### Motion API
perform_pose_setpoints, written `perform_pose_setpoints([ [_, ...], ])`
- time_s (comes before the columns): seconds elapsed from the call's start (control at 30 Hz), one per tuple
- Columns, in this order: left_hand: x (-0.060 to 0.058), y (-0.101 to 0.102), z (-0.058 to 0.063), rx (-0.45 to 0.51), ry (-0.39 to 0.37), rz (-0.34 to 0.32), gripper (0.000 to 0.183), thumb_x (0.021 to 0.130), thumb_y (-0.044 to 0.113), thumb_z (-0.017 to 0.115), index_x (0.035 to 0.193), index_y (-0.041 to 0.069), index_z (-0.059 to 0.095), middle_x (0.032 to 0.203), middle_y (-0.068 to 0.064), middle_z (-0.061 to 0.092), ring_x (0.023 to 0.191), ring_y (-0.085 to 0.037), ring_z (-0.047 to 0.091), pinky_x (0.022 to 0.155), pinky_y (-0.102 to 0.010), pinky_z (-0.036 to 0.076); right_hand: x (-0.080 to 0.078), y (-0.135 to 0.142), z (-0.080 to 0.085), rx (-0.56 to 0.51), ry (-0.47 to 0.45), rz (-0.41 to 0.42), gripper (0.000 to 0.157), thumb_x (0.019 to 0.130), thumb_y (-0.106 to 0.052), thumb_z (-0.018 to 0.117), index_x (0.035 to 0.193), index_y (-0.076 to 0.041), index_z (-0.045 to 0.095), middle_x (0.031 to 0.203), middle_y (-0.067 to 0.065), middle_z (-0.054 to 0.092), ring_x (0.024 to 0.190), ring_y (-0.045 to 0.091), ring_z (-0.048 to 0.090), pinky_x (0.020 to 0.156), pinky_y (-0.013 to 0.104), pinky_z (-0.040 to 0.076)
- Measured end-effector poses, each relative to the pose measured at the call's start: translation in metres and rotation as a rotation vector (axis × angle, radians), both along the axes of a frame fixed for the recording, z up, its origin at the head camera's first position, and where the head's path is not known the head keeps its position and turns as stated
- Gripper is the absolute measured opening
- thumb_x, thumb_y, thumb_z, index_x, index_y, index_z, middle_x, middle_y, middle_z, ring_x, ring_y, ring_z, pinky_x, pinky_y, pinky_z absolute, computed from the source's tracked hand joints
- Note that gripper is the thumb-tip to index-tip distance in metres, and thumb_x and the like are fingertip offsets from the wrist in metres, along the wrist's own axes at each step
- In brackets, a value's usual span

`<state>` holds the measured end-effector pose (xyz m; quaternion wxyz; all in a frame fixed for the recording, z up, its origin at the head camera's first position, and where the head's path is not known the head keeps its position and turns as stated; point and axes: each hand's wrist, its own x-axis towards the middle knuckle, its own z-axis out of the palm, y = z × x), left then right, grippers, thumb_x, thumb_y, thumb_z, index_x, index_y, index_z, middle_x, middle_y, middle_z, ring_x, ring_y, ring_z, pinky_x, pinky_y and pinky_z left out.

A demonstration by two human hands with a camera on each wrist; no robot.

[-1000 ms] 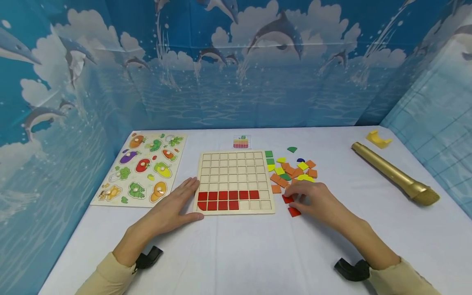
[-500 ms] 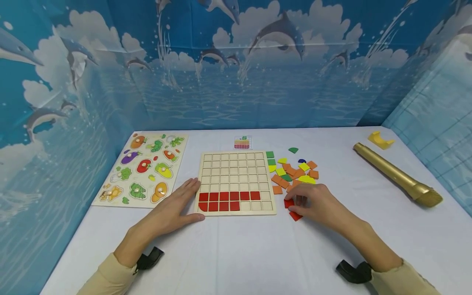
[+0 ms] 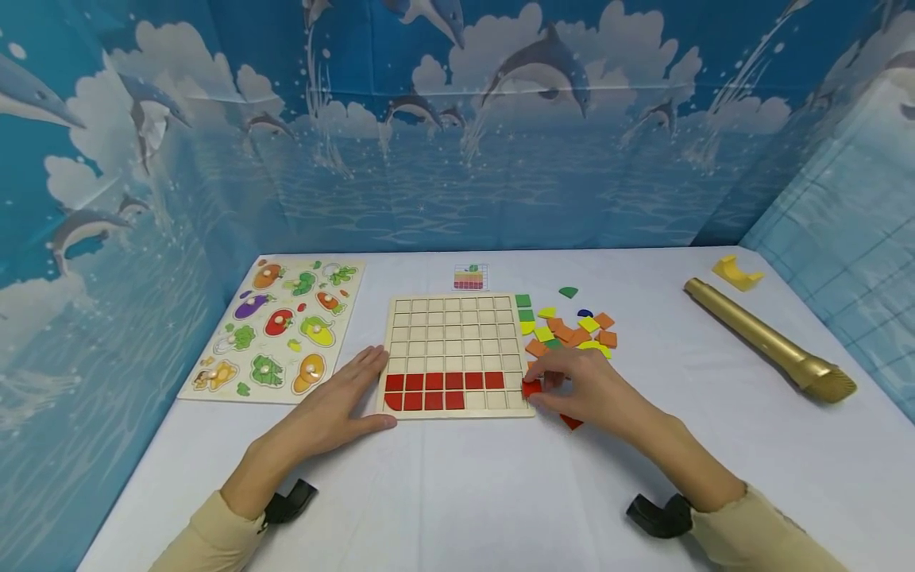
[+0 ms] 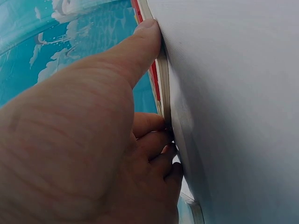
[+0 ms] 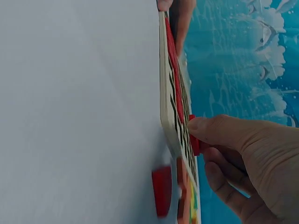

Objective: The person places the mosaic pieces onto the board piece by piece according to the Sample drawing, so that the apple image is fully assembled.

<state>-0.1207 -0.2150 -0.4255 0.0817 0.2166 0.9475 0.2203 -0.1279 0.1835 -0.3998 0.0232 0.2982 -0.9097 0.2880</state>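
Observation:
A wooden grid board [image 3: 457, 327] lies mid-table, with red tiles [image 3: 433, 381] filling part of its two nearest rows. My left hand [image 3: 332, 409] rests at the board's left edge, fingers extended and thumb by the near corner; the left wrist view shows the thumb [image 4: 147, 35] along that edge. Between thumb and fingers my right hand [image 3: 589, 389] pinches a red tile [image 3: 531, 388] at the board's right edge. In the right wrist view the pinched tile [image 5: 194, 135] overlaps the board. Another red tile [image 3: 571, 422] lies on the cloth, partly under the right hand.
Orange, yellow and green pieces [image 3: 575, 334] are scattered right of the board. A small picture card [image 3: 470, 276] sits behind it. At left lies a vegetable puzzle board [image 3: 275, 330]. A gold microphone [image 3: 768, 338] and a yellow curved piece [image 3: 736, 272] are at right.
My right hand has picked up a red tile from the cloth and carried it left to the board's right edge. The left hand has stayed in place.

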Motion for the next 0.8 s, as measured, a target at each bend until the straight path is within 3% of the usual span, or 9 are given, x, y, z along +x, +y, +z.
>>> perform_pose_setpoints([
  [0.4,0.0,-0.001,-0.003,0.001,0.0,0.004,0.104,0.089,0.057,0.079,0.168,0.012,0.028,0.176,-0.007,0.024,0.163,-0.03,0.021,0.127,-0.056,0.032,-0.005,-0.048,-0.006,-0.019,0.031,0.107,0.019,0.086,-0.016,0.088,0.103,-0.018,0.08,0.1,-0.008,0.074,0.094,0.011,0.064,0.083,0.027,0.057],
  [0.67,0.0,0.0,0.0,-0.006,-0.008,0.008,0.104,0.089,0.056,0.079,0.168,0.012,0.028,0.176,-0.007,0.023,0.163,-0.03,0.02,0.127,-0.056,0.032,-0.003,-0.062,-0.011,-0.038,0.021,0.128,0.016,0.087,-0.017,0.088,0.1,-0.017,0.078,0.093,-0.007,0.072,0.084,0.011,0.063,0.074,0.024,0.057],
  [0.8,0.0,0.0,0.001,-0.005,-0.001,0.008,0.104,0.089,0.056,0.079,0.168,0.011,0.028,0.176,-0.008,0.024,0.163,-0.031,0.021,0.126,-0.056,0.033,-0.003,-0.064,-0.013,-0.043,0.056,0.15,0.017,0.087,-0.016,0.088,0.1,-0.017,0.078,0.096,-0.007,0.073,0.087,0.01,0.065,0.077,0.025,0.058],
])
